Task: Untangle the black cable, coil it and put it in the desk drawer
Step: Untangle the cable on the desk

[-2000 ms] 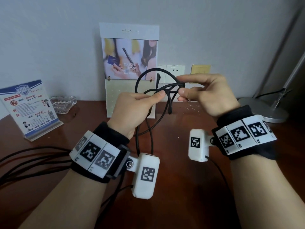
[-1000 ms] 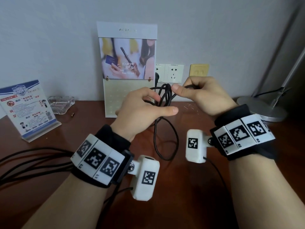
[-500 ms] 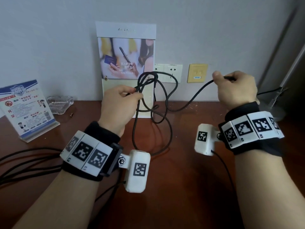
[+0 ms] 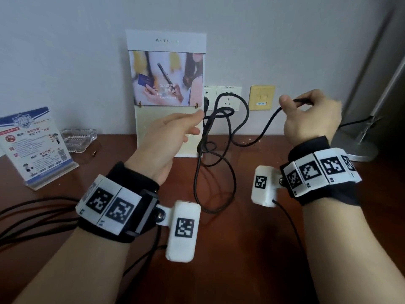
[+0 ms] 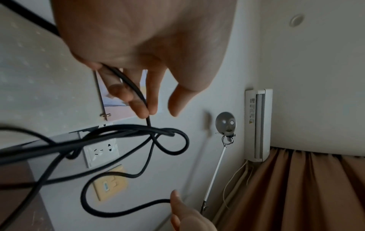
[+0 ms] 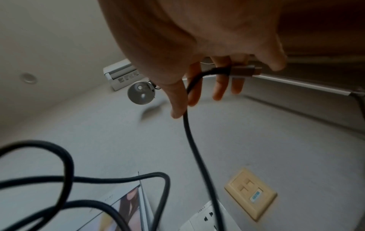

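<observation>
The black cable (image 4: 269,123) hangs in tangled loops above the brown desk (image 4: 241,260), with a knot (image 4: 219,113) near the wall sockets. My left hand (image 4: 197,123) is raised left of the knot, fingers stretched out. In the left wrist view the cable (image 5: 171,132) runs down through my left hand (image 5: 150,109), pinched between its fingers. My right hand (image 4: 291,104), further right, grips the cable's free end. The right wrist view shows that hand (image 6: 207,87) curled round the cable (image 6: 189,137) just behind its metal plug (image 6: 242,71). The lowest loop (image 4: 210,212) reaches the desk.
A tall picture stand (image 4: 166,93) leans on the wall behind the cable. An acrylic info sign (image 4: 32,145) and a glass ashtray (image 4: 79,139) stand at the back left. Other black cables (image 4: 32,207) lie on the desk's left. A lamp base (image 4: 355,148) sits at the right.
My right hand has pulled the cable's end out to the right, away from the bundle. The tight bunch between my hands has opened into loose hanging loops. My left fingers have stretched out.
</observation>
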